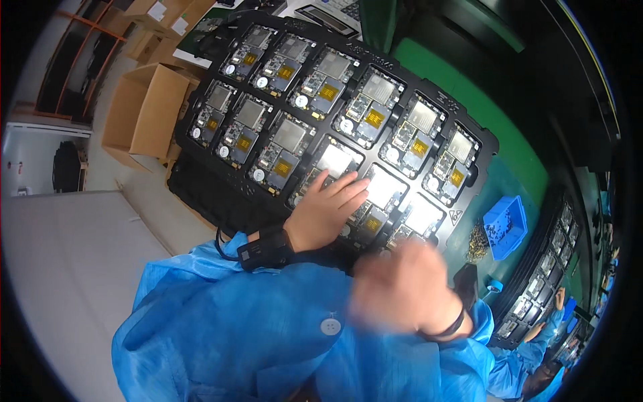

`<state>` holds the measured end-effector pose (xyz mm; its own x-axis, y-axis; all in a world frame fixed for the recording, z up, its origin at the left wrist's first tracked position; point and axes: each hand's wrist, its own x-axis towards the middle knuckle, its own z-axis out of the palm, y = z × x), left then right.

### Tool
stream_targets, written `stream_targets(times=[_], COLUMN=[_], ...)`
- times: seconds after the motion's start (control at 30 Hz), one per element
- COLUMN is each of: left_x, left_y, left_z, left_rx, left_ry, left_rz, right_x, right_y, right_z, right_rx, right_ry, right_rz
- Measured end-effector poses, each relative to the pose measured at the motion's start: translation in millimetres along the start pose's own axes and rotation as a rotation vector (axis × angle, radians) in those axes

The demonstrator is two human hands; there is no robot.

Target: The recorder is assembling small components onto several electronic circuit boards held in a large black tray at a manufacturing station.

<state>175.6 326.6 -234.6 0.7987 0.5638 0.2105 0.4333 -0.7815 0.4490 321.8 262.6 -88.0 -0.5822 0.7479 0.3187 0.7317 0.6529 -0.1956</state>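
A black tray [439,90] holds several circuit boards [378,90] in rows, each board with a silver metal shield, an amber patch and a round white part. My left hand [326,211] lies with its fingers stretched out over the boards in the near row, close to a shiny shield [385,189]. It holds nothing that I can see. Nearer to me, my right hand [402,288] hovers at the tray's near edge, beside the last board of that row. Motion smears its fingers, so whether they hold anything is hidden.
Right of the tray stands a blue bin [516,234] of small black parts, beside a pile of small brass-coloured pieces [477,242]. Farther right are more board trays [536,288] and another person's blue sleeve [536,348]. An opened cardboard box [144,114] is at the left.
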Motion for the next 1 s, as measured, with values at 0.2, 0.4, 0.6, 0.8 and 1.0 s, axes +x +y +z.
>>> stream_targets(times=[0.2, 0.4, 0.6, 0.8, 1.0], left_x=[21.6, 34.1, 34.6, 44.1, 79.6], left_y=[0.1, 9.0, 4.2, -13.1, -20.4], left_z=[-11.4, -7.1, -4.8, -9.7, -10.8], left_rx=[-0.002, -0.038, -0.028, 0.010, -0.053], left_ry=[-0.016, -0.049, -0.041, 0.101, 0.254], left_rz=[0.040, 0.000, -0.048, -0.045, 0.114], right_x=[-68.1, -77.1, -65.8, -42.5, -37.6], right_y=[88.2, 103.9, 109.2, 113.2, 105.5], right_z=[41.7, 54.1, 60.4, 72.0, 82.1], right_rx=[-0.127, -0.085, -0.042, 0.005, -0.014], right_ry=[0.184, 0.161, 0.176, 0.184, 0.179], right_rz=[0.635, 0.687, 0.628, 0.550, 0.488])
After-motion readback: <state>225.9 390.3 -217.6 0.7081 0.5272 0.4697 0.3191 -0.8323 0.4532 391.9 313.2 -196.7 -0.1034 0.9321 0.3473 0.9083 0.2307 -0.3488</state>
